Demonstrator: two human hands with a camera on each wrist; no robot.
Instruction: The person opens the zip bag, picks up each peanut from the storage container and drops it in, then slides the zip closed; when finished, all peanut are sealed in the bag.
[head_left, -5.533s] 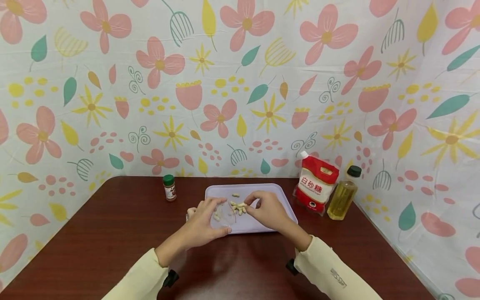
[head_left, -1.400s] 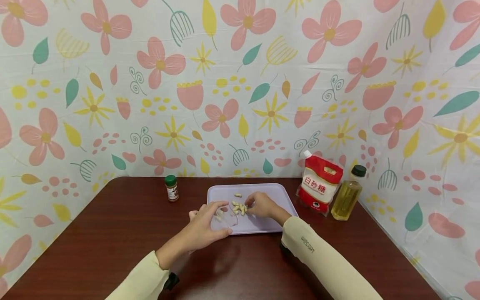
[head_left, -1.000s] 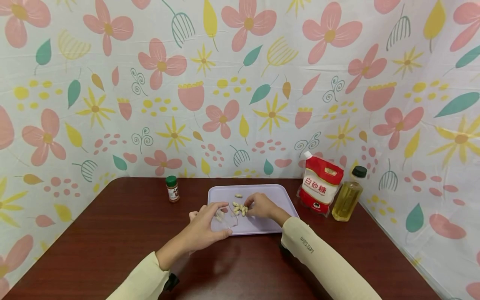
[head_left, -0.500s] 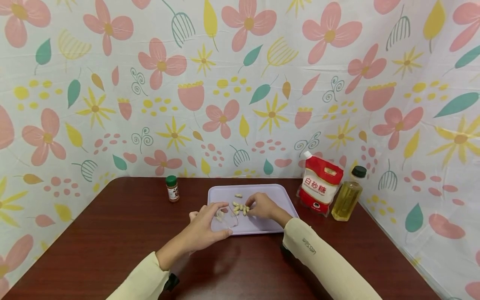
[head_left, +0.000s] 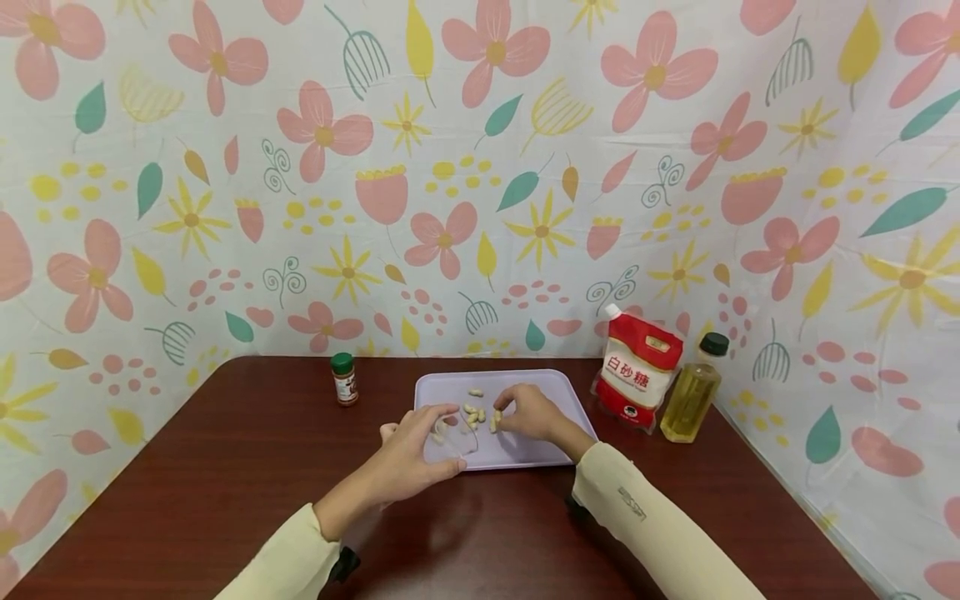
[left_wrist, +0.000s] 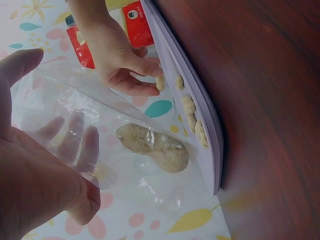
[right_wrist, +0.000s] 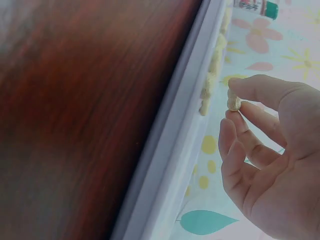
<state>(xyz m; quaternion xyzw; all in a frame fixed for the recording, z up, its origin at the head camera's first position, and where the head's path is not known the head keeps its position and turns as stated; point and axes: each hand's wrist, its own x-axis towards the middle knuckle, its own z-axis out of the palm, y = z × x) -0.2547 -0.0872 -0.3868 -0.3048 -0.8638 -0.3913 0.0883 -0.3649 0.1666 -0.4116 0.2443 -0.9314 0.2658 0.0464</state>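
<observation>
My left hand (head_left: 414, 450) is curved around a clear plastic bag (left_wrist: 107, 165), thumb and fingers spread apart at its mouth. A peanut (left_wrist: 152, 145) shows through the film in the left wrist view. Between thumb and fingertips, my right hand (head_left: 534, 415) pinches another peanut (right_wrist: 233, 101), just off the pile's right side. Several loose peanuts (head_left: 472, 412) lie in the middle of the lilac tray (head_left: 528, 454), with a single one (head_left: 476, 392) farther back.
Behind the tray's left side stands a green-capped seasoning jar (head_left: 344, 382). To the tray's right are a red-and-white sugar bag (head_left: 636, 371) and a bottle of yellow oil (head_left: 690, 400). A flower-patterned cloth (head_left: 480, 183) hangs behind the dark wooden table (head_left: 247, 467).
My right hand, earlier among the peanuts, has drawn one slightly right and apart from the pile. The left hand and bag have barely moved.
</observation>
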